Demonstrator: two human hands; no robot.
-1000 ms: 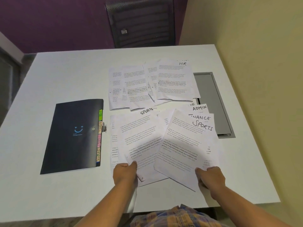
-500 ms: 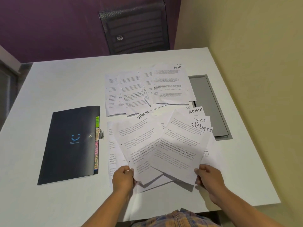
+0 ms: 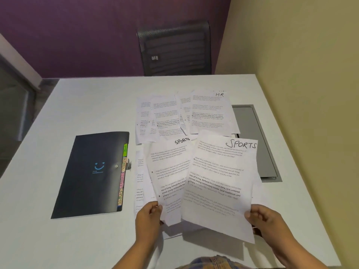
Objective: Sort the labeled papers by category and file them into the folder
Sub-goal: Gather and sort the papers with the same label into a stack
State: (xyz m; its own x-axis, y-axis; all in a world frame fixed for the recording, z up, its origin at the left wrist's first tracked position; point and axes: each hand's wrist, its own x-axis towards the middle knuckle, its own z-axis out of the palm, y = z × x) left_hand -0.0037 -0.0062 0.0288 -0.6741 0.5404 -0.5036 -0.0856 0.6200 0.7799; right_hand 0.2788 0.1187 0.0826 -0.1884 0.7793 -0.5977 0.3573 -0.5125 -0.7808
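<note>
Lifting two SPORTS sheets [image 3: 217, 183] higher, overlapping now

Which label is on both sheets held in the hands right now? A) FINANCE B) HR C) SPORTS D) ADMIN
C: the sheet in the left hand reads SPORTS at its top, and the sheet in the right hand reads SPORTS too; the only HR sheet lies on the table farther back.

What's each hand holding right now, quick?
Left hand: closed on the bottom edge of the left SPORTS sheet.
Right hand: closed on the bottom corner of the right SPORTS sheet.
</note>
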